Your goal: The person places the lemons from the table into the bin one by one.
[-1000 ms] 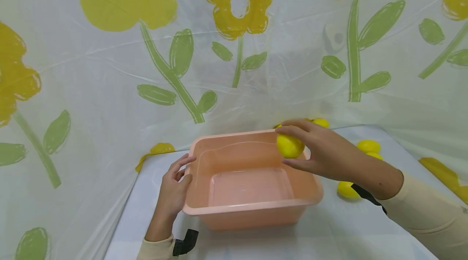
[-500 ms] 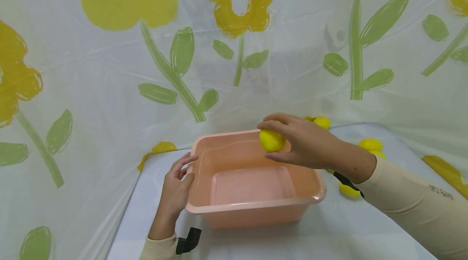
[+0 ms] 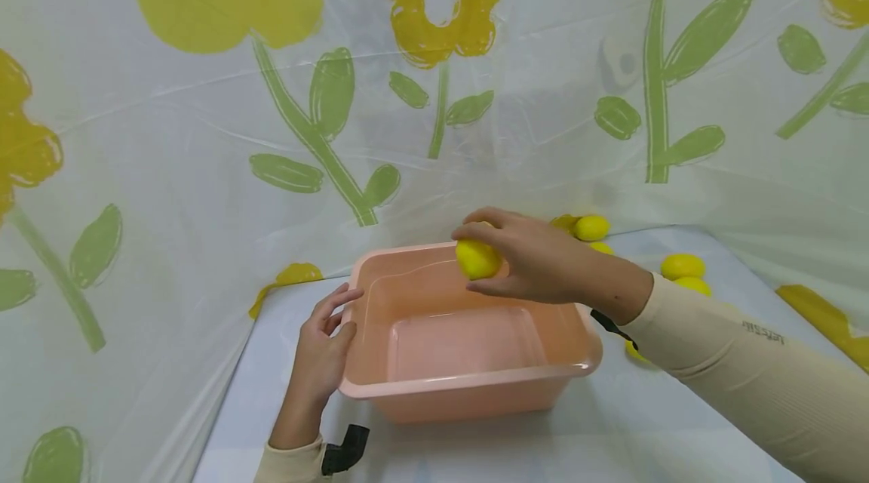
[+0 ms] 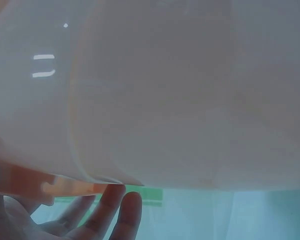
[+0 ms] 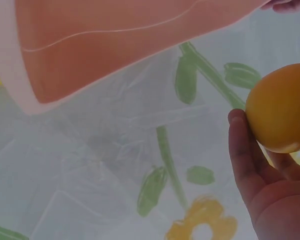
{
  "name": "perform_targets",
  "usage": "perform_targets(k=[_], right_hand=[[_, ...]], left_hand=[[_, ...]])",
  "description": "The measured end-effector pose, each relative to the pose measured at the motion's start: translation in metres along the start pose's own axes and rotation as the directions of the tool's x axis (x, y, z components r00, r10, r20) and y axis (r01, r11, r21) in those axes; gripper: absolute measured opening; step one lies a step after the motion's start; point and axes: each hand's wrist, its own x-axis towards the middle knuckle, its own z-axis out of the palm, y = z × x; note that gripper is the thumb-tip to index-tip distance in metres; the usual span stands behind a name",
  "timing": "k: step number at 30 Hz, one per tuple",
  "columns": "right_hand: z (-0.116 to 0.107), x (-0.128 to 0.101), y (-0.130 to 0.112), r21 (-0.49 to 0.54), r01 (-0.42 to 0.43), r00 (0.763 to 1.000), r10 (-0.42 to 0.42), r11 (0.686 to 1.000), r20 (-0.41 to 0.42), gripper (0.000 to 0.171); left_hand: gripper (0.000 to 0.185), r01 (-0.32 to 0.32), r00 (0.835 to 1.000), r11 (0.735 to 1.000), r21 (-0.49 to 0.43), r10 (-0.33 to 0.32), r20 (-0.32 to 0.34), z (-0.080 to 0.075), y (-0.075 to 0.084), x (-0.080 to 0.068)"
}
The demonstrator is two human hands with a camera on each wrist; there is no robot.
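Observation:
A yellow lemon (image 3: 477,259) is pinched between the thumb and fingers of my right hand (image 3: 526,259), over the back of a pink plastic basin (image 3: 468,409). In the right wrist view the lemon (image 5: 281,107) looks orange, held at the fingertips and partly cut off by the frame edge. My left hand (image 3: 324,353) holds the basin's left rim, thumb and fingers at its edge. Pale basin wall (image 4: 160,100) fills most of the left wrist view, with the left fingertips (image 4: 131,202) right under its rim. Inside, the visible basin floor is bare.
To the right of the basin several lemons (image 3: 683,266) lie on the white-covered table (image 3: 631,423), some partly behind my right arm. Another lemon (image 3: 592,227) sits at the back edge. A flower-printed curtain (image 3: 516,136) hangs behind the table.
My right hand has carried the lemon leftward and slightly up, from the basin's back right corner to over its back middle. The left hand keeps its place on the rim.

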Motion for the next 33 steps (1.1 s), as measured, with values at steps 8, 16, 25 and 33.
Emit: perform_targets(k=[8,16,25,33], right_hand=[[0.014,0.021,0.003,0.022,0.018,0.996,-0.020,1.000,0.089,0.052],[0.035,0.036,0.010,0.048,0.053,0.983,-0.060,0.997,0.175,0.046],[0.058,0.048,0.013,0.046,0.079,0.955,-0.089,0.996,0.284,0.036],[0.081,0.059,0.002,0.078,0.043,0.927,-0.068,0.996,0.368,0.045]], left_hand=[[0.041,-0.002,1.000,1.000,0.000,0.002,-0.005,-0.002,0.000,-0.001],[0.041,-0.004,1.000,1.000,-0.024,0.004,-0.004,-0.002,-0.001,0.000],[0.041,-0.009,1.000,1.000,-0.019,0.009,-0.003,-0.001,-0.003,0.002],[0.041,-0.011,1.000,0.999,-0.030,0.011,-0.004,0.000,-0.004,0.002]])
